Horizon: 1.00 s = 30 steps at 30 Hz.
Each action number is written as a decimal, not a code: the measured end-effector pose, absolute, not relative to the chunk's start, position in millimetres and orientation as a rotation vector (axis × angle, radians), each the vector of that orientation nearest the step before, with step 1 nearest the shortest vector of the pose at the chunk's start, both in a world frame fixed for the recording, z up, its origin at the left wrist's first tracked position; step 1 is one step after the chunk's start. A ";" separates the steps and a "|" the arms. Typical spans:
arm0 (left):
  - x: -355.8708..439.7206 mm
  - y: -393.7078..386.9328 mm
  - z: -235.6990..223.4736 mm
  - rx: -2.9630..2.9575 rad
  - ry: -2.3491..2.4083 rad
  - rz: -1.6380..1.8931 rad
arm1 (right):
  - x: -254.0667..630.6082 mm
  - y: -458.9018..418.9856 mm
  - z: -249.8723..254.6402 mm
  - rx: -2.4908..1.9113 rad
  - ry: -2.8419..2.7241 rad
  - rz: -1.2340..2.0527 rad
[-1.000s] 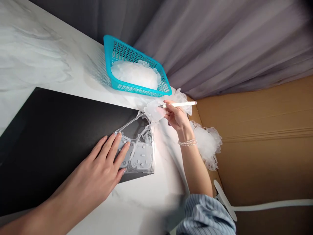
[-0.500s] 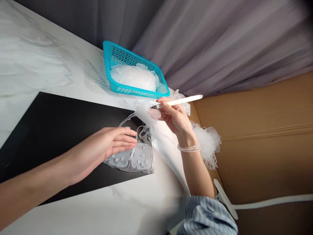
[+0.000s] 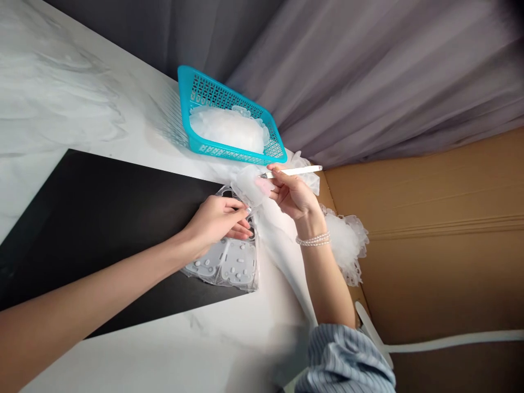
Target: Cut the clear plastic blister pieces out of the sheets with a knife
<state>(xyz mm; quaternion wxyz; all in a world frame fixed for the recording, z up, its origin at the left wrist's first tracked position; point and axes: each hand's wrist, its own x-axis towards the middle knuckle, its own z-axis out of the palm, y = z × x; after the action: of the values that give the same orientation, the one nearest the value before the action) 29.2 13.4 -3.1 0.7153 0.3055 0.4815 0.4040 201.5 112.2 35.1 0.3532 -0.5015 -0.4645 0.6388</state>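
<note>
Head view, tilted, shows a striped sleeve (image 3: 344, 360) at the bottom edge, with the right arm rising from it and a pearl bracelet (image 3: 313, 239) on the wrist. The right hand (image 3: 292, 196) pinches a white pen (image 3: 295, 171) between thumb and fingers, its dark tip pointing at a tulle puff (image 3: 248, 185). The fingertips (image 3: 270, 186) lie against that puff, which trails a sheer white strip (image 3: 282, 245) down across the table.

The left hand (image 3: 215, 221) reaches in from the left edge, its fingers curled over a clear plastic sheet (image 3: 229, 262) studded with small white bumps. Whether it actually grips the sheet cannot be told. The two hands are apart but near each other, with the puff between them. The sheet lies at the corner of a black board (image 3: 102, 229), partly over its edge, on a white marble table (image 3: 69, 98).

Farther off, a blue basket (image 3: 229, 154) sits on the table and holds a larger tulle bundle (image 3: 227, 130). A second frilled puff (image 3: 344, 243) lies to the right of the right wrist, against a cardboard panel (image 3: 429, 185). A white clamp (image 3: 370, 333) shows low on the right, and a gray curtain (image 3: 368, 82) hangs behind everything.
</note>
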 end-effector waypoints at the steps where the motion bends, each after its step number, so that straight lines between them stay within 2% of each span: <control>1: 30.0 14.6 -5.7 0.689 1.070 0.902 | 203.5 115.3 31.9 -1.308 -1.170 1.665; 11: 25.5 11.2 -16.6 0.752 1.139 0.929 | 218.7 124.0 13.6 -1.335 -1.167 1.691; 17: 13.4 10.9 6.5 0.437 1.127 0.966 | 197.8 76.3 42.2 -1.143 -1.636 1.489; 22: -13.8 2.4 6.3 0.234 0.844 0.895 | 180.1 40.3 68.9 -0.802 -2.223 1.678; 25: -20.5 -2.5 -5.9 0.363 0.823 0.883 | 180.7 39.1 67.0 -0.746 -2.155 1.652; 30: -18.0 -7.1 -12.4 0.546 1.000 0.851 | 183.3 43.6 43.4 -1.087 -1.827 1.466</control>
<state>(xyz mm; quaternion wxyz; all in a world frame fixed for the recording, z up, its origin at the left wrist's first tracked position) -18.0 -7.1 -12.4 0.7576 0.2505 0.4590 0.3907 183.3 43.6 43.4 0.2759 -0.4044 -0.6802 0.5456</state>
